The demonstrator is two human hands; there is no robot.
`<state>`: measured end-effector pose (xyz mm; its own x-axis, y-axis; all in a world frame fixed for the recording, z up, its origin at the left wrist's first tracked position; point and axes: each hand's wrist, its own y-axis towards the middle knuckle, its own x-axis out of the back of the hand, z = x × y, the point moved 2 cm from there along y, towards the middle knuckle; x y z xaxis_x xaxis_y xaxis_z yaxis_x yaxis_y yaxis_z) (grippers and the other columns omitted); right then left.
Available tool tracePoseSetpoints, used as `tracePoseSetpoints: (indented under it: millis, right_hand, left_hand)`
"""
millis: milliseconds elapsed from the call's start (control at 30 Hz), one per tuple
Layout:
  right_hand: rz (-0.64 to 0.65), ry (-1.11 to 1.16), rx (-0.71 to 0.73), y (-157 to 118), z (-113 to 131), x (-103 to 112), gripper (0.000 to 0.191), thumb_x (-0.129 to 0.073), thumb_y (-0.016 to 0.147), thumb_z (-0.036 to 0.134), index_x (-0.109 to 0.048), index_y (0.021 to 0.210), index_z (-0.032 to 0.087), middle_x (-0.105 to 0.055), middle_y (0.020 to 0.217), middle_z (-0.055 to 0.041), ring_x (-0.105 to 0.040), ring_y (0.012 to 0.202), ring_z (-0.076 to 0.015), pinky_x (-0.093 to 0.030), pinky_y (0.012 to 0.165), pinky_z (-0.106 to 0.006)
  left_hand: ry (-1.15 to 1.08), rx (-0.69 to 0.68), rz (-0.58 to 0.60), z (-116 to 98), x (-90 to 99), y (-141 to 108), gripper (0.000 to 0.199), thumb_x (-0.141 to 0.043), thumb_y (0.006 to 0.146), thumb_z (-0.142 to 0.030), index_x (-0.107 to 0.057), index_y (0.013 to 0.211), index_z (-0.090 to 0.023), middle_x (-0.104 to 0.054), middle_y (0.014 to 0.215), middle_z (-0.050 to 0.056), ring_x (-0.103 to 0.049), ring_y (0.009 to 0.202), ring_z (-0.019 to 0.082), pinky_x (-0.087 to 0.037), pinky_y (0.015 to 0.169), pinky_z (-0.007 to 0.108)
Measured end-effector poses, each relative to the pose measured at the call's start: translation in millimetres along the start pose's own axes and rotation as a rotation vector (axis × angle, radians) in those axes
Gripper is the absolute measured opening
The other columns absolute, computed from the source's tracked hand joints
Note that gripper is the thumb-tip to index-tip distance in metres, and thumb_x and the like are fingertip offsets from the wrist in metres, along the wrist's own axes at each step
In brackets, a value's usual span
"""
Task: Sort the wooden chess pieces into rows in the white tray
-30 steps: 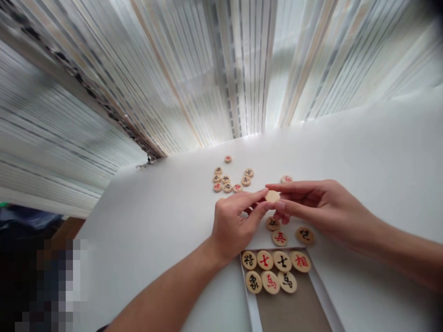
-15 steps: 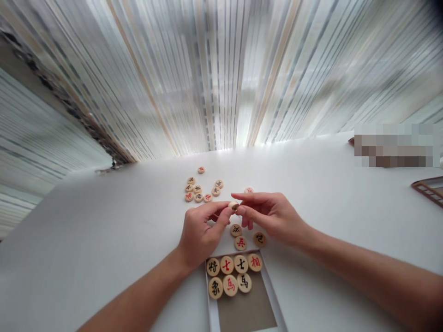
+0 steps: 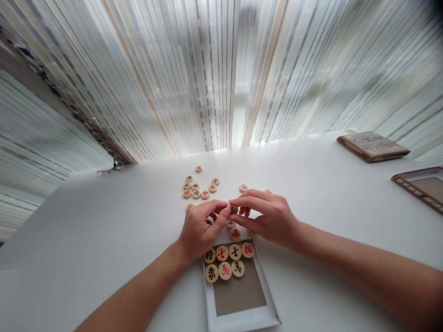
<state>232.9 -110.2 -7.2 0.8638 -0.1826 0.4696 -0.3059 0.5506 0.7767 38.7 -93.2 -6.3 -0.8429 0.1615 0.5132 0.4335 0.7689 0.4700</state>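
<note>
A round wooden piece with a dark character (image 3: 233,210) is pinched between the fingertips of my left hand (image 3: 205,226) and my right hand (image 3: 266,214). Just below it lie a dark-lettered piece (image 3: 231,224) and a red-lettered piece (image 3: 235,234). Another piece (image 3: 252,233) is partly hidden under my right hand. Nearest me, a shallow white box (image 3: 269,288) holds several round pieces in two rows at its far end, marked in black or red.
Beyond my hands, several loose pieces (image 3: 195,186) lie grouped on the white table (image 3: 131,221). A brown-edged box (image 3: 375,145) and an open brown tray (image 3: 420,184) lie at the right. A striped curtain (image 3: 221,74) hangs behind.
My right fingers have closed onto the piece, and its dark character now shows. The view has shifted, bringing more of the box and the items at the right into sight.
</note>
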Motion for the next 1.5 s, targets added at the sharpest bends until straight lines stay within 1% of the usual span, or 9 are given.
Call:
tracePoseSetpoints:
  millis: [133,300,467,533,633,733,1000,1133,1500]
  right_hand:
    - [-0.002,-0.054,0.007,0,1,2,0.018,-0.079,0.097,0.031,-0.072,0.107,0.017,-0.074,0.076,-0.0021,-0.070,0.060,-0.0132,-0.056,0.059,-0.023]
    - [0.116,-0.066,0.051,3,3,4,0.029,-0.069,0.099,0.018,-0.072,0.128,0.020,-0.076,0.083,-0.0030,-0.072,0.067,-0.0142,-0.058,0.062,-0.024]
    - [0.086,-0.003,-0.038,1,3,4,0.012,-0.078,0.095,0.023,-0.073,0.106,0.019,-0.076,0.076,-0.0019,-0.072,0.061,-0.0137,-0.058,0.061,-0.023]
    - [0.094,-0.013,-0.067,0,3,4,0.015,-0.082,0.093,0.028,-0.071,0.099,0.019,-0.076,0.075,-0.0021,-0.072,0.060,-0.0140,-0.058,0.060,-0.024]
    - [0.121,-0.035,-0.064,1,5,6,0.026,-0.084,0.092,0.029,-0.071,0.112,0.019,-0.078,0.083,-0.0043,-0.072,0.064,-0.0147,-0.061,0.063,-0.026]
    - [0.184,-0.048,-0.013,6,12,10,0.030,-0.076,0.095,0.019,-0.069,0.124,0.020,-0.080,0.092,-0.0055,-0.072,0.068,-0.0144,-0.061,0.065,-0.026]
    - [0.292,-0.132,0.011,13,25,18,0.018,-0.070,0.098,0.018,-0.072,0.115,0.021,-0.082,0.088,-0.0054,-0.075,0.067,-0.0156,-0.059,0.061,-0.026]
    - [0.285,-0.161,0.001,13,31,22,0.010,-0.074,0.095,0.019,-0.071,0.104,0.021,-0.080,0.082,-0.0045,-0.074,0.064,-0.0161,-0.057,0.058,-0.027]
    - [0.317,-0.133,-0.229,26,57,43,0.012,-0.079,0.090,0.026,-0.068,0.096,0.025,-0.069,0.071,0.0006,-0.059,0.055,-0.0136,-0.052,0.055,-0.029]
  left_hand:
    - [-0.041,0.062,0.045,3,-0.4,-1,0.021,-0.061,0.101,-0.031,-0.075,0.094,-0.016,-0.077,0.079,0.004,-0.069,0.064,0.014,-0.051,0.056,0.022]
    - [-0.083,0.068,0.071,0,2.0,2,0.024,-0.054,0.103,-0.029,-0.072,0.094,-0.016,-0.073,0.075,0.002,-0.065,0.065,0.014,-0.050,0.062,0.024]
    - [-0.135,0.079,0.098,-2,2.6,4,0.026,-0.054,0.103,-0.031,-0.067,0.086,-0.018,-0.068,0.070,0.000,-0.060,0.062,0.013,-0.045,0.060,0.024]
    - [-0.148,0.068,0.107,-2,1.9,4,0.024,-0.054,0.102,-0.029,-0.066,0.085,-0.018,-0.067,0.069,-0.001,-0.059,0.061,0.013,-0.045,0.059,0.024]
    - [-0.136,0.049,0.097,-1,1.4,4,0.024,-0.053,0.102,-0.027,-0.065,0.083,-0.018,-0.066,0.068,-0.002,-0.058,0.060,0.012,-0.044,0.060,0.024]
    - [-0.146,0.046,0.092,0,1.1,3,0.024,-0.052,0.101,-0.025,-0.066,0.083,-0.017,-0.067,0.069,-0.001,-0.058,0.060,0.012,-0.044,0.060,0.024]
    - [-0.140,0.058,0.117,2,-0.5,1,0.027,-0.052,0.099,-0.029,-0.066,0.079,-0.018,-0.065,0.063,-0.001,-0.056,0.056,0.013,-0.041,0.056,0.026]
    - [-0.203,0.045,0.106,5,0.0,1,0.028,-0.050,0.101,-0.031,-0.066,0.082,-0.018,-0.070,0.067,0.000,-0.062,0.060,0.013,-0.047,0.061,0.026]
    - [-0.279,0.080,0.033,5,-0.7,2,0.026,-0.051,0.101,-0.033,-0.068,0.092,-0.016,-0.072,0.068,0.003,-0.067,0.062,0.015,-0.053,0.062,0.027]
